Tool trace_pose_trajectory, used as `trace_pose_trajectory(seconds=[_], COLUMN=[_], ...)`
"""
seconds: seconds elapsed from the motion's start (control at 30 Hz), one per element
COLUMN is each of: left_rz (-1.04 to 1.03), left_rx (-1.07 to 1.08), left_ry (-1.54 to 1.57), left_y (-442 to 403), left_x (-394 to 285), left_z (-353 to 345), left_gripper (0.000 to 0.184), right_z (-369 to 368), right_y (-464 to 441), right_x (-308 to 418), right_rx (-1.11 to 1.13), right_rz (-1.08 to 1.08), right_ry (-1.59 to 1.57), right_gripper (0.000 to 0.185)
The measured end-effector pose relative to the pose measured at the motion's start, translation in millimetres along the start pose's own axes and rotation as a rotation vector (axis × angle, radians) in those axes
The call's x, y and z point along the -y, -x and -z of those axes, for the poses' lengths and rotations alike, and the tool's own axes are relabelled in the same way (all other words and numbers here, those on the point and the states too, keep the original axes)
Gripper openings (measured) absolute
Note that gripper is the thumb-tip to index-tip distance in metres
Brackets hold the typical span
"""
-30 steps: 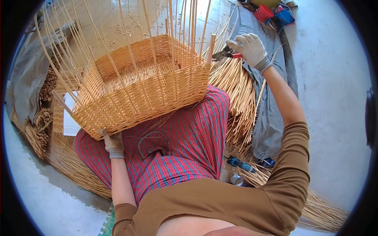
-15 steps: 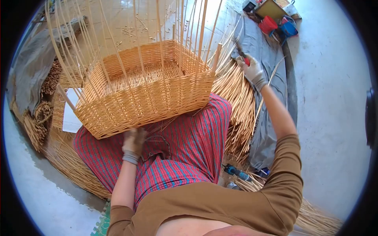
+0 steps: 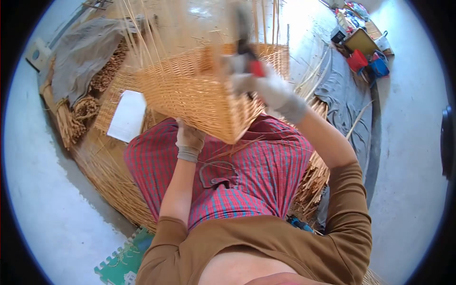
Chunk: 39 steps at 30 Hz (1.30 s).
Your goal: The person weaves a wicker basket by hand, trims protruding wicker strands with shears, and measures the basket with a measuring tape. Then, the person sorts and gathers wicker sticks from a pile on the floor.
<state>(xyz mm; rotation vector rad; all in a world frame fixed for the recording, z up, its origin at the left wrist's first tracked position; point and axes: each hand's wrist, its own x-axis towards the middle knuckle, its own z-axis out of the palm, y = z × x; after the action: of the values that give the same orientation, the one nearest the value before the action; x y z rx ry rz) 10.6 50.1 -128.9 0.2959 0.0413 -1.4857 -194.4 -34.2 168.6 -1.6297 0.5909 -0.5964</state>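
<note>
Moved since the earlier frame: right hand [image 3: 274,91], closed round red-handled cutters [image 3: 257,68], blurred, from beside the cane bundle [image 3: 311,186] to the basket [image 3: 187,99], itself turned corner-first over the lap [image 3: 280,164]. Left hand [image 3: 191,137], gloved, at its lower edge, fingers partly hidden, grip not tellable. Risk, as judged: weak support there could let the basket slide; cutters swung this close could nick the stakes [image 3: 151,42].

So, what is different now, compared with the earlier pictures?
The basket has turned clockwise, a corner now facing the person. After swinging away, the right hand has come back, near that corner. The left hand has shifted right along the lower edge. The cutters stayed in the right hand.
</note>
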Motion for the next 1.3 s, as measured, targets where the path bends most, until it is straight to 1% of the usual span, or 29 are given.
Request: trace_pose_trajectory(seconds=[0.07,0.1,0.13,0.17,0.2,0.23,0.27,0.33,0.37,0.43,0.47,0.5,0.53,0.57,0.6,0.63,0.67,0.7,0.73,0.8,0.83,0.93,1.0,1.03,1.1,1.13,1.2,1.23,1.3], left_rz=[-0.058,-0.1,-0.132,-0.238,-0.342,-0.37,-0.39,-0.423,-0.251,-0.271,-0.276,-0.269,-0.275,-0.235,-0.188,-0.182,-0.086,0.005,0.002,-0.057,-0.061,-0.055,-0.052,-0.041,-0.054,-0.057,-0.055,-0.056,-0.062], left_rx=[0.018,0.03,0.032,0.009,-0.032,-0.058,0.034,0.218,-0.041,-0.014,0.02,-0.103,-0.105,-0.165,-0.226,-0.233,-0.162,-0.085,-0.08,-0.167,-0.161,-0.159,-0.176,-0.202,-0.199,-0.208,-0.201,-0.193,-0.25], left_ry=[0.039,0.101,0.109,0.143,0.183,0.205,0.054,-0.259,-0.015,-0.045,-0.097,-0.144,-0.127,-0.145,-0.167,-0.156,-0.158,-0.164,-0.158,-0.161,-0.157,-0.21,-0.232,-0.261,-0.266,-0.269,-0.273,-0.287,-0.267], left_y=[16.8,22.5,21.3,21.6,29.3,34.0,27.2,12.8,37.7,36.9,36.2,38.5,36.9,36.3,38.3,43.7,46.3,46.4,46.6,47.5,47.5,43.7,45.7,46.5,44.5,43.2,43.0,43.0,47.2], left_x=[-25.5,-36.4,-47.8,-55.4,-57.6,-57.2,-57.8,-55.4,-56.0,-47.0,-45.0,-45.2,-45.0,-44.3,-41.4,-37.5,-36.3,-36.3,-32.7,-24.3,-25.8,-27.3,-28.2,-29.0,-27.2,-25.9,-26.5,-27.8,-27.8], left_z=[4.2,7.5,10.0,16.6,27.7,44.8,59.5,76.6,17.6,28.5,29.7,32.2,36.5,42.4,48.9,49.7,46.0,41.4,38.8,34.6,36.5,40.4,35.2,34.6,38.0,39.8,39.3,37.8,26.2], left_gripper=[0.069,0.075,0.075,0.077,0.079,0.079,0.073,0.068,0.066,0.066,0.066,0.064,0.064,0.061,0.059,0.059,0.057,0.055,0.055,0.049,0.049,0.044,0.044,0.044,0.044,0.044,0.044,0.045,0.045], right_z=[-48.9,-65.7,-82.1,-91.7,-95.0,-94.1,-90.2,-79.6,-76.0,-67.1,-59.8,-51.8,-47.0,-49.8,-55.6,-69.7,-77.9,-78.6,-82.1,-95.8,-107.4,-134.1,-136.1,-141.7,-146.5,-148.8,-155.4,-146.9,-112.9], right_y=[-35.3,-41.3,-45.0,-47.3,-47.6,-46.3,-48.7,-44.7,-48.0,-57.3,-62.2,-70.2,-77.7,-86.4,-94.3,-102.6,-111.9,-121.5,-133.6,-156.1,-161.7,-181.2,-204.1,-208.2,-214.2,-214.9,-214.2,-213.6,-206.3], right_x=[-14.8,-17.0,-16.6,-25.0,-32.0,-37.5,-37.4,-28.0,-25.8,-21.1,-19.4,-18.0,-17.4,-8.0,2.4,19.4,28.6,28.0,25.1,19.3,21.2,19.8,-8.9,-12.1,-17.8,-11.0,7.3,10.6,19.6], right_rx=[0.132,0.167,0.207,0.154,0.197,0.162,0.122,0.107,0.135,-0.069,-0.057,-0.096,-0.13,-0.124,-0.11,-0.024,0.062,0.094,0.095,0.202,0.202,0.337,0.384,0.377,0.392,0.396,0.625,0.641,0.563], right_rz=[0.154,0.212,0.271,0.322,0.309,0.337,0.38,-0.105,-0.104,-0.24,-0.238,-0.055,0.13,0.264,0.257,0.185,0.115,0.235,0.238,0.368,0.373,0.352,0.527,0.537,0.582,0.583,0.091,0.092,0.233], right_ry=[-0.077,0.105,0.288,0.473,0.464,0.537,0.616,0.726,0.737,0.91,0.923,1.048,1.164,1.442,1.447,1.68,1.912,1.915,1.921,2.13,2.136,2.302,2.416,2.424,2.285,2.291,2.192,2.196,2.102], right_gripper=[0.026,0.031,0.035,0.042,0.042,0.047,0.051,0.055,0.055,0.062,0.062,0.064,0.066,0.064,0.064,0.063,0.063,0.054,0.054,0.044,0.044,0.033,0.027,0.027,0.013,0.013,0.02,0.02,0.038])
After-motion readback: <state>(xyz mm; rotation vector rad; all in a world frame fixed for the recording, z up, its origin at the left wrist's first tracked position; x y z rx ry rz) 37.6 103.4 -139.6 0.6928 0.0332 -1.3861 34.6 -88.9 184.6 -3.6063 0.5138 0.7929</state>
